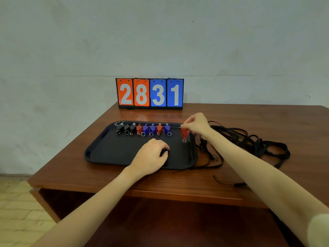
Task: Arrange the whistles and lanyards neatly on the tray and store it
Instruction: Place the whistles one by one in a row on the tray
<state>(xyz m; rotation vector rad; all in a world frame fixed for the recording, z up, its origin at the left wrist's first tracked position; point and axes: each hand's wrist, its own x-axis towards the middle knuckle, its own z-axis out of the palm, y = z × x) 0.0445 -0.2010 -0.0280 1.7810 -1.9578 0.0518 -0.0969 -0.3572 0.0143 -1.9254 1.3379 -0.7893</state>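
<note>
R hand (195, 126) pinching red whistle (184, 133) over tray (99, 150) right end; L hand (153, 152) curled on prob. black whistle (164, 152). Risk: bumping whistle row (143, 129), snagging lanyards (249, 141) beside tray.

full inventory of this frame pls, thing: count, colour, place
whistles in row: eight; three black, two red, three blue; along the tray's far edge
red whistle: one, held over the tray's right end
black item: one, under left hand fingers, kind unclear
tray: one, dark, on table
lanyards: tangled pile, black, table right of tray
scoreboard: one, orange 28, blue 31, table's far edge
table: one, brown wood
left hand: on tray
right hand: pinches red whistle
</note>
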